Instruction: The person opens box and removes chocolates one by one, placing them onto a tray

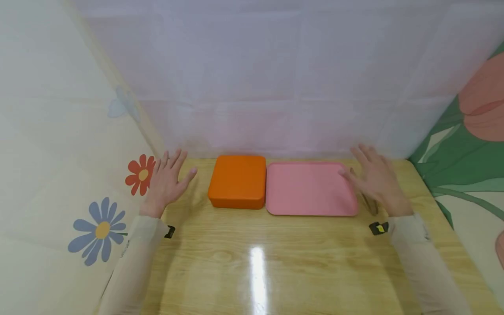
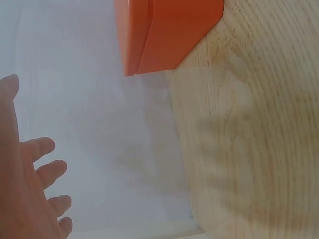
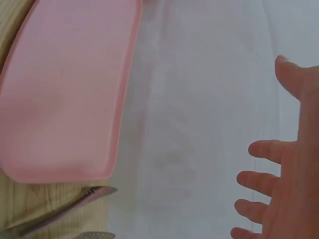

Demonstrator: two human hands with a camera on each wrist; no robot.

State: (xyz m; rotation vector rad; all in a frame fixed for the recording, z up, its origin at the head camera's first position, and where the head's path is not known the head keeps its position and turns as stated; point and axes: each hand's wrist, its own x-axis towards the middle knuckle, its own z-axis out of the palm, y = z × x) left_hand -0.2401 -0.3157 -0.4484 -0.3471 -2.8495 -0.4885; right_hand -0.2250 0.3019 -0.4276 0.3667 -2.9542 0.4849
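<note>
**Both hands spread beside the box and tray**

From the head view, we see the left hand (image 1: pixel 167 179) released, fingers spread, left of the orange box (image 1: pixel 237 181) at the far desk (image 1: pixel 252 262). The right hand (image 1: pixel 377 180) hovers released over tongs (image 1: pixel 369 202), beside the pink tray (image 1: pixel 311 189).

Left wrist: the box (image 2: pixel 164 35) looks stiff, smooth and light; we would take it by its 2 sides.

Right wrist: the metal tongs (image 3: pixel 60 211) lie near the tray (image 3: pixel 65 94).

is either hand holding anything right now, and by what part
Nothing is held. The left hand hovers open beside the orange box, apart from it. The right hand is open above the metal tongs, next to the pink tray.
</note>
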